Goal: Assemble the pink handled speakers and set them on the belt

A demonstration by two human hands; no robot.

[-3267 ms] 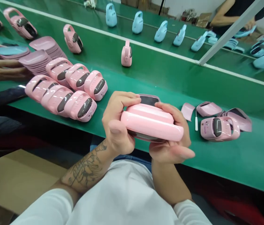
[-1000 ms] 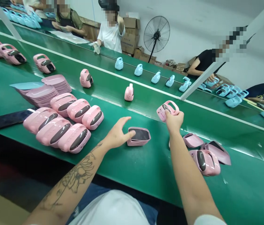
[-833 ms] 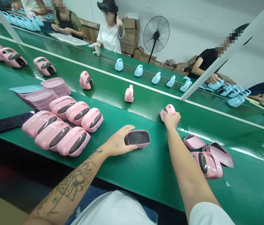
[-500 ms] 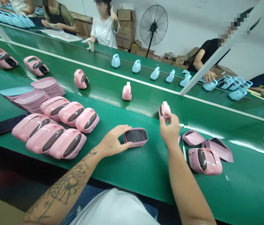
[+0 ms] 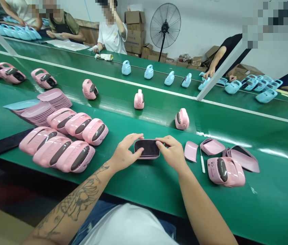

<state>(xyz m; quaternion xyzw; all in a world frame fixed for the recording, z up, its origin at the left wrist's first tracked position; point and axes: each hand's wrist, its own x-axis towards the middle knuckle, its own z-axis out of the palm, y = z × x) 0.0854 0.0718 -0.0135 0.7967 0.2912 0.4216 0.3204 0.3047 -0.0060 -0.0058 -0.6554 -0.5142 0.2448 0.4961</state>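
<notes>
Dark-topped pink piece (image 5: 149, 149) sat on the bench (image 5: 144, 183) smack between left hand (image 5: 126, 151) and right hand (image 5: 171, 151), long axis running one to the other, each gripping an end, neither nearer, though how firmly was kinda hard to tell.

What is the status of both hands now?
Left hand and right hand hold opposite ends of pink-rimmed dark piece. Piece on green table. Nothing in the way; white-handled tool apart, right.
</notes>
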